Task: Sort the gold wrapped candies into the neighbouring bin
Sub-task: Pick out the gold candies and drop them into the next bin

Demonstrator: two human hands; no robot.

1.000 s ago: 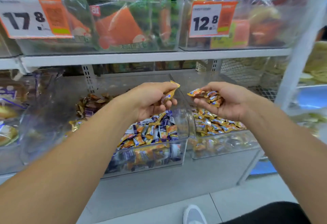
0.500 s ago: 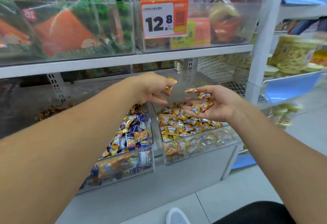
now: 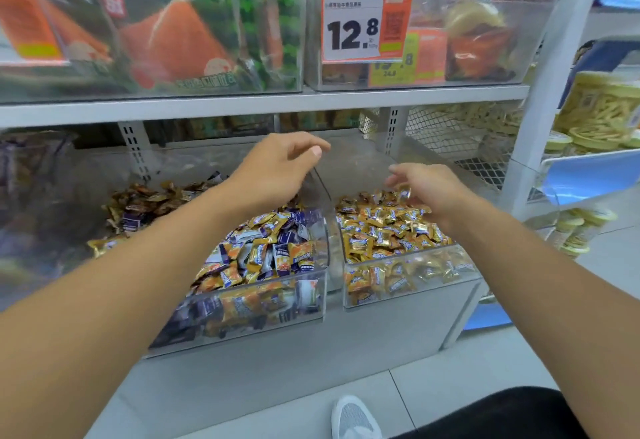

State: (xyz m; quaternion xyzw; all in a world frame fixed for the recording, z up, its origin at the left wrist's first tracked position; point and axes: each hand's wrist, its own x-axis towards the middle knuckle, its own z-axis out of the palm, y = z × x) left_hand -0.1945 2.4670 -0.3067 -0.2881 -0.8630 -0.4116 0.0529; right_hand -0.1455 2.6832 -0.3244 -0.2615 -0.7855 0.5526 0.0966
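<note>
Two clear bins stand side by side on the low shelf. The left bin [image 3: 242, 295] holds mixed purple, white and gold wrapped candies [image 3: 263, 255]. The right bin [image 3: 415, 259] is filled with gold wrapped candies [image 3: 377, 234]. My left hand [image 3: 277, 170] hovers above the back of the left bin, near the divider, with relaxed fingers and nothing in it. My right hand [image 3: 429, 191] is turned palm down over the back of the right bin, fingers loosely spread. One gold candy [image 3: 403, 192] is just under its fingertips; I cannot tell whether it still touches them.
An upper shelf [image 3: 263, 106] with clear bins of packets and a 12.8 price tag [image 3: 363, 26] overhangs the hands. A bin of brown candies [image 3: 145, 199] sits to the left. A white post [image 3: 550, 92] and wire mesh [image 3: 460, 140] bound the right. My shoe [image 3: 353, 418] is below.
My right hand turned palm down over the right bin and the handful of gold candies has left its palm. My left hand no longer pinches a candy. The view shifted right.
</note>
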